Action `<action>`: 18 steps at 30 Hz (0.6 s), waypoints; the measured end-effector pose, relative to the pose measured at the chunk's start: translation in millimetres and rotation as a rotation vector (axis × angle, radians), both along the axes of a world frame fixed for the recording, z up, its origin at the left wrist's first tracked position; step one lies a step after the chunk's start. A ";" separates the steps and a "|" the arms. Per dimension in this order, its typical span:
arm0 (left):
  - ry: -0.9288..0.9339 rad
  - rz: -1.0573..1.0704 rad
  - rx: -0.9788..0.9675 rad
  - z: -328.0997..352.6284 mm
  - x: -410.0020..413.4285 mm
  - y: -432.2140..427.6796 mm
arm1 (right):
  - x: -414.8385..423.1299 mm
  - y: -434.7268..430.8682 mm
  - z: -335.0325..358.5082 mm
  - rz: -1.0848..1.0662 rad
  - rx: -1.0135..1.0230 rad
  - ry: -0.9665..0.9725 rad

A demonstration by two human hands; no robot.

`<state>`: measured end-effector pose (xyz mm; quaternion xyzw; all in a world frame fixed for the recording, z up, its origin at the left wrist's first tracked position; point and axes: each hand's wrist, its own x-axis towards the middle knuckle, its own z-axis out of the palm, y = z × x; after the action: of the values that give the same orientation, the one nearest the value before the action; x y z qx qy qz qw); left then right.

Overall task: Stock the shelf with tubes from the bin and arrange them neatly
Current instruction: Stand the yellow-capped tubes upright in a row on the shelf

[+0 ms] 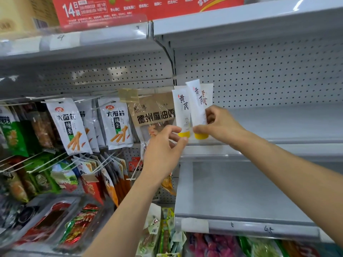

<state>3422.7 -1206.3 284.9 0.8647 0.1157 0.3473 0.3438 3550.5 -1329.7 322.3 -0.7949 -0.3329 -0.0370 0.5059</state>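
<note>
shelf (278,123), left end: three white tubes, yellow caps down. the left hand (163,147) pinches the left tube (181,110) at its cap. the right hand (222,125) grips the tilted middle tube (196,102), with the third tube (208,93) just behind it. judged early: only these three show on the shelf, not yet squared up; the bin is out of view

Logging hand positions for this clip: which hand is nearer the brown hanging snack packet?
Left. The left hand overlaps the brown packet's lower right part while pinching the left tube; the right hand is farther right, pinching the middle tube.
</note>
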 end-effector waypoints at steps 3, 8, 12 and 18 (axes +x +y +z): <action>0.067 0.116 0.254 -6.6 1.4 2.7 | 15.9 -1.0 -1.2 -0.062 0.006 0.000; 0.103 0.142 0.333 -14.4 5.5 2.4 | 37.3 1.3 -10.7 -0.134 -0.082 0.013; 0.110 0.140 0.331 -14.5 8.9 1.3 | 43.2 5.0 -11.8 -0.143 -0.099 0.008; 0.122 0.160 0.325 -16.8 15.8 -5.3 | 46.3 10.1 -13.3 -0.115 -0.130 -0.006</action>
<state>3438.4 -1211.6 268.1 0.9165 0.1469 0.3344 0.1632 3596.9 -1319.5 309.0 -0.8437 -0.2899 -0.0471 0.4493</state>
